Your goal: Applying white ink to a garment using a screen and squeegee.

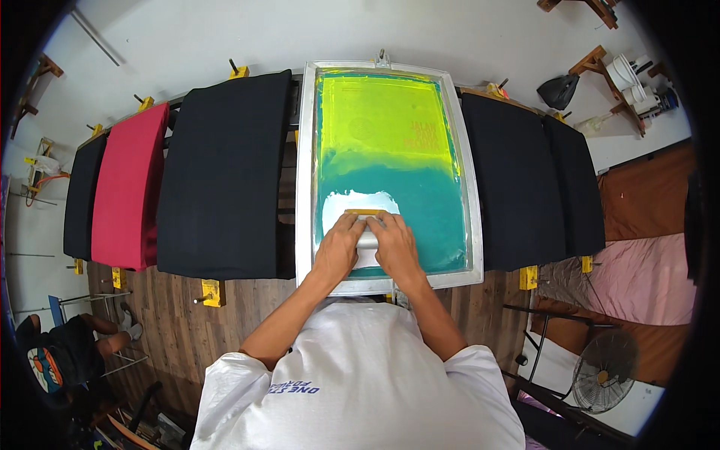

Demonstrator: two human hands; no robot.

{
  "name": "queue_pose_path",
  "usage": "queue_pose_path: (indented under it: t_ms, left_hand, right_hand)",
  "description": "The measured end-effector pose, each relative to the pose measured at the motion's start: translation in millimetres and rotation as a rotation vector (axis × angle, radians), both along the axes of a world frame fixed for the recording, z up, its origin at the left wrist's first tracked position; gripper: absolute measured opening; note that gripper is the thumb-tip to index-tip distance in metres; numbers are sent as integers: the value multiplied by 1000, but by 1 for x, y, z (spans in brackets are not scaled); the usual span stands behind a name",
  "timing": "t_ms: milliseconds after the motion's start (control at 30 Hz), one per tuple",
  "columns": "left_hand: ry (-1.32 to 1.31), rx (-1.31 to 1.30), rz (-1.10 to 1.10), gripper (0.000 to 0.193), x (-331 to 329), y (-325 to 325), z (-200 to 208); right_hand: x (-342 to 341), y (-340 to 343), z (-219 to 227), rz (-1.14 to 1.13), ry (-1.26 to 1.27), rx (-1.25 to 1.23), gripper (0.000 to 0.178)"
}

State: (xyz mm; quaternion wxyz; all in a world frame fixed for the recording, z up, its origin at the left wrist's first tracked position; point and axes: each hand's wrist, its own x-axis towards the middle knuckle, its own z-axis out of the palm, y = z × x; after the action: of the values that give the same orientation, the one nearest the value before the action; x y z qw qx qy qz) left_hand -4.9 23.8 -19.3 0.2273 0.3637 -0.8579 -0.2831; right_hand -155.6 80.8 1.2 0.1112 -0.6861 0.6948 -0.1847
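Note:
A screen-printing screen (pixel 303 180) in a pale metal frame lies in front of me. Its mesh is green, with bright yellow-green ink (pixel 375 112) smeared over the far part. Near the close end, my left hand (pixel 341 244) and my right hand (pixel 394 244) are closed side by side on a squeegee (pixel 367 238) with a silvery body and a yellow strip at its far edge. The fingers curl over its top and hide part of it. Around the squeegee, mostly toward the left, lies a white patch (pixel 352 201) with a ragged far edge.
Black fabric-covered boards (pixel 221 172) (pixel 514 180) flank the screen, and a pink one (pixel 129 187) stands farther left. Yellow brackets (pixel 213 292) stick out below them. A fan (pixel 604 371) stands at lower right. Another person (pixel 71 349) sits at lower left.

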Motion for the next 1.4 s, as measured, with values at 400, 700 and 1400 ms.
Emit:
queue_pose_path:
  t_ms: [400, 700, 1400]
  left_hand:
    - [-38, 102, 42, 64, 9, 14, 6]
    - [17, 190, 33, 63, 11, 21, 12]
    - [-21, 207, -12, 65, 18, 39, 24]
  right_hand:
    - [9, 5, -2, -35, 12, 73, 33]
    - [13, 16, -3, -67, -20, 77, 47]
    - [23, 41, 9, -83, 3, 72, 43]
